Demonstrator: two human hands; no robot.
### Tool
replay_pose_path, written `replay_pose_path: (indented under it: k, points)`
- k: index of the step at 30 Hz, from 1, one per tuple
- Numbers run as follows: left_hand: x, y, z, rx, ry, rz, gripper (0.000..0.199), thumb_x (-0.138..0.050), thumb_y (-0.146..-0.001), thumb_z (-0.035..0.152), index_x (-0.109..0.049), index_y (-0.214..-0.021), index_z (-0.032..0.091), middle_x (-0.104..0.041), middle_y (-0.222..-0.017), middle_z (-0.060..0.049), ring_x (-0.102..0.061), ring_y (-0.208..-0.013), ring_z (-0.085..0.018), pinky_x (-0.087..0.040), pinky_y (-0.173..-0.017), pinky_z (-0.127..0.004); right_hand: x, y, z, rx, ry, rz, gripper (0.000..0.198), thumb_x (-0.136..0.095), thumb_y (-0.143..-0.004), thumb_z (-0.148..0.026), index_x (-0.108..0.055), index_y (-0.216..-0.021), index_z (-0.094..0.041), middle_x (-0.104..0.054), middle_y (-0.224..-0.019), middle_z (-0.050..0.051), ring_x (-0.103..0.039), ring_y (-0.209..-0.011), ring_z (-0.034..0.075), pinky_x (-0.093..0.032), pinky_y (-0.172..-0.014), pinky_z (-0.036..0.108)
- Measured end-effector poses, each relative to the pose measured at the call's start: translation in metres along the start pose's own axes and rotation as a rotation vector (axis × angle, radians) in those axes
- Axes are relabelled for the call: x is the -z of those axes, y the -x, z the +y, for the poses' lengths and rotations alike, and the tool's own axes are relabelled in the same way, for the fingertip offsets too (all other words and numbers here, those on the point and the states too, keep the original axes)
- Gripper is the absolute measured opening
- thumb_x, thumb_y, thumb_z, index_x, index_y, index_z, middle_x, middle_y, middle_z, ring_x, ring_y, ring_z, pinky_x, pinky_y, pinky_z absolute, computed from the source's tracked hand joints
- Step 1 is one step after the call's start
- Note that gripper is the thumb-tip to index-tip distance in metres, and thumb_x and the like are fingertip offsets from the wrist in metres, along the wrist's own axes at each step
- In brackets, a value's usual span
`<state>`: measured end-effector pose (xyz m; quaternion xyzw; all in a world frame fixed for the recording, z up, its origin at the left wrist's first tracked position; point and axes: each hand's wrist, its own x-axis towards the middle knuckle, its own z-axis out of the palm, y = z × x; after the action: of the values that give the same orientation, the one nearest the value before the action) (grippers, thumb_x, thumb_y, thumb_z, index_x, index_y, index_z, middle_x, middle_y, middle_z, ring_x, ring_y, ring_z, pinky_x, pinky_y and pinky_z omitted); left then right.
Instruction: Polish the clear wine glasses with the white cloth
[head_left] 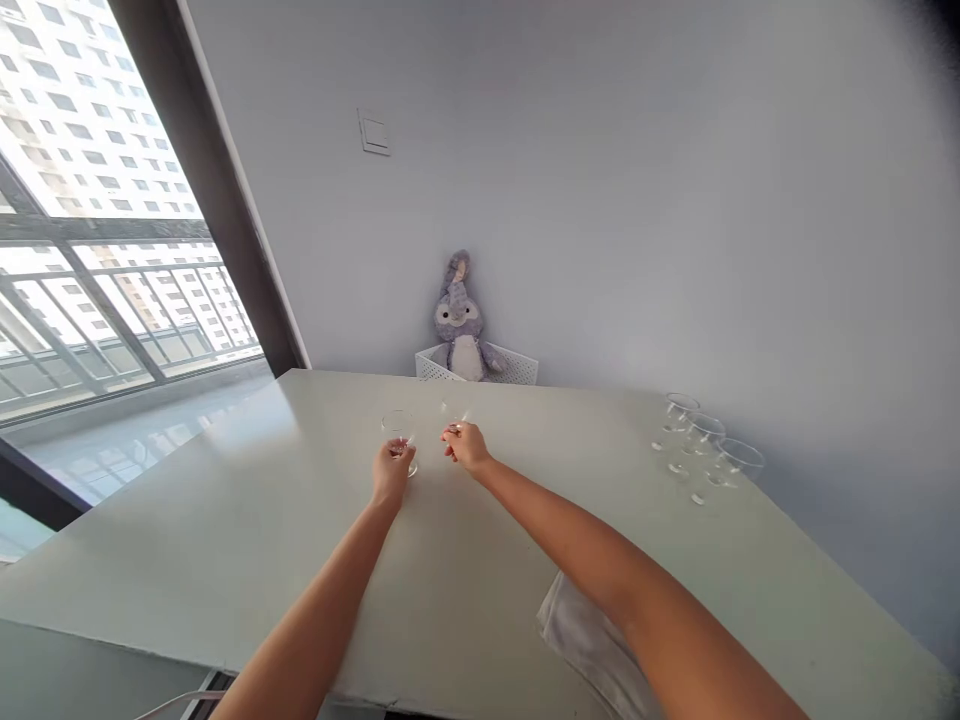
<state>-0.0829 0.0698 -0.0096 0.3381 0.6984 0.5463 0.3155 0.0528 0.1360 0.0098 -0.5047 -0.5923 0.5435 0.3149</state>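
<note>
My left hand (391,470) is closed round the stem of a clear stemmed glass (397,424), whose rim rises above my fingers. Part of its foot shows by my wrist, low over or on the table. To the right, my right hand (466,446) pinches a second clear glass (454,409). That bowl is faint against the pale tabletop, and its lower part is hidden by my fingers. A small gap separates the two glasses.
Several stemmed glasses (705,432) stand at the table's right edge. A grey cloth (592,640) lies under my right forearm. At the back, a plush rabbit (459,320) sits in a white perforated basket (519,368). A window (112,250) is on the left.
</note>
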Motion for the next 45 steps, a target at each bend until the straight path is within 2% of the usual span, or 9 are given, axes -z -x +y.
replay_pose_path:
  k: [9, 16, 20, 24, 28, 33, 37, 41, 45]
  points:
    - [0.010, -0.006, -0.006, -0.024, 0.034, 0.050, 0.027, -0.054, -0.087, 0.032, -0.056, -0.105, 0.013, -0.060, -0.094, -0.005, -0.059, -0.077, -0.013, -0.052, -0.067, -0.031, -0.067, -0.041, -0.018, -0.015, 0.028, -0.094, 0.030, -0.053, -0.089, -0.031, -0.054, -0.114, -0.015, -0.058, -0.111, 0.008, -0.060, -0.092, 0.018, -0.052, -0.077, 0.038]
    - [0.007, -0.011, -0.008, -0.039, 0.076, 0.061, 0.027, -0.054, -0.087, 0.033, -0.056, -0.104, 0.013, -0.060, -0.092, -0.004, -0.059, -0.075, -0.013, -0.052, -0.066, -0.030, -0.077, -0.041, -0.024, -0.006, 0.012, -0.153, 0.029, -0.053, -0.089, -0.031, -0.055, -0.113, -0.015, -0.058, -0.111, 0.008, -0.060, -0.092, 0.019, -0.052, -0.077, 0.038]
    - [0.005, -0.009, -0.006, -0.039, 0.080, 0.080, 0.027, -0.053, -0.087, 0.032, -0.056, -0.106, 0.013, -0.060, -0.094, -0.005, -0.059, -0.077, -0.013, -0.052, -0.067, -0.031, -0.065, -0.030, -0.026, 0.008, -0.029, -0.125, 0.031, -0.053, -0.089, -0.030, -0.053, -0.116, -0.015, -0.057, -0.113, 0.008, -0.059, -0.094, 0.019, -0.052, -0.078, 0.038]
    - [0.007, -0.001, -0.003, -0.028, 0.063, 0.129, 0.028, -0.054, -0.086, 0.031, -0.055, -0.108, 0.014, -0.058, -0.097, -0.005, -0.057, -0.077, -0.013, -0.050, -0.067, -0.030, -0.017, 0.006, -0.013, 0.014, -0.086, -0.024, 0.031, -0.053, -0.089, -0.029, -0.052, -0.117, -0.015, -0.057, -0.111, 0.008, -0.060, -0.088, 0.017, -0.053, -0.072, 0.035]
    - [0.012, 0.019, 0.001, -0.002, 0.035, 0.258, 0.031, -0.058, -0.079, 0.024, -0.050, -0.109, 0.018, -0.051, -0.106, -0.006, -0.052, -0.078, -0.013, -0.045, -0.066, -0.029, 0.075, 0.075, 0.028, 0.005, -0.159, 0.097, 0.020, -0.059, -0.083, -0.020, -0.057, -0.102, -0.013, -0.060, -0.085, 0.002, -0.056, -0.062, 0.009, -0.048, -0.052, 0.023]
    - [0.011, 0.055, 0.012, -0.026, 0.082, 0.282, 0.029, -0.053, -0.073, 0.024, -0.045, -0.101, 0.023, -0.047, -0.089, -0.001, -0.045, -0.067, -0.011, -0.037, -0.060, -0.026, 0.200, 0.162, 0.091, -0.035, -0.256, 0.598, 0.019, -0.065, -0.062, -0.019, -0.048, -0.071, -0.017, -0.048, -0.058, -0.005, -0.046, -0.045, 0.008, -0.035, -0.039, 0.020]
    - [-0.010, 0.083, 0.022, -0.081, 0.110, 0.162, 0.027, -0.050, -0.070, 0.025, -0.044, -0.096, 0.024, -0.044, -0.078, 0.003, -0.041, -0.061, -0.010, -0.034, -0.056, -0.024, 0.273, 0.185, 0.116, -0.074, -0.287, 1.015, 0.030, -0.065, -0.060, -0.021, -0.039, -0.074, -0.021, -0.041, -0.059, -0.008, -0.042, -0.044, 0.006, -0.037, -0.040, 0.020]
    - [-0.042, 0.104, 0.029, -0.139, 0.084, 0.026, 0.026, -0.050, -0.068, 0.023, -0.047, -0.094, 0.024, -0.046, -0.079, 0.002, -0.042, -0.060, -0.011, -0.033, -0.052, -0.023, 0.308, 0.168, 0.120, -0.106, -0.259, 1.080, 0.034, -0.071, -0.064, -0.019, -0.045, -0.087, -0.019, -0.047, -0.069, -0.006, -0.045, -0.048, 0.006, -0.039, -0.042, 0.020]
    - [-0.069, 0.115, 0.032, -0.188, 0.033, -0.121, 0.027, -0.049, -0.068, 0.021, -0.052, -0.095, 0.023, -0.049, -0.079, 0.001, -0.043, -0.059, -0.011, -0.035, -0.053, -0.024, 0.301, 0.148, 0.118, -0.079, -0.213, 0.974, 0.014, -0.059, -0.084, -0.024, -0.053, -0.090, -0.013, -0.052, -0.072, -0.004, -0.044, -0.048, 0.004, -0.036, -0.041, 0.016]
